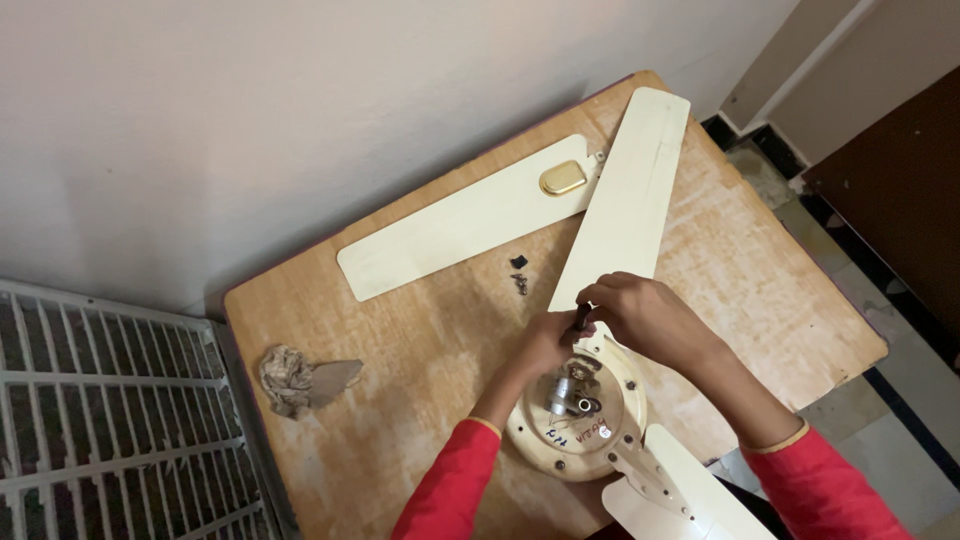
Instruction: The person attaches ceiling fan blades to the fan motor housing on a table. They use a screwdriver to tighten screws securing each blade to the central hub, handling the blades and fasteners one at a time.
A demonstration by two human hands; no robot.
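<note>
A cream ceiling fan motor hub (578, 415) lies on a wooden table (420, 350), with a cream blade (625, 195) running up from it and another blade (690, 495) at the bottom edge. My left hand (545, 340) and my right hand (640, 310) meet at the joint where the upper blade joins the hub. Both pinch a small dark tool or part (582, 318) there; what it is cannot be made out. A loose cream blade (465, 220) with a gold cap (563, 177) lies apart at the upper left.
Small dark screws (519, 273) lie on the table between the blades. A crumpled rag (295, 378) sits near the left edge. A white metal grille (110, 420) stands left of the table, a wall behind, tiled floor to the right.
</note>
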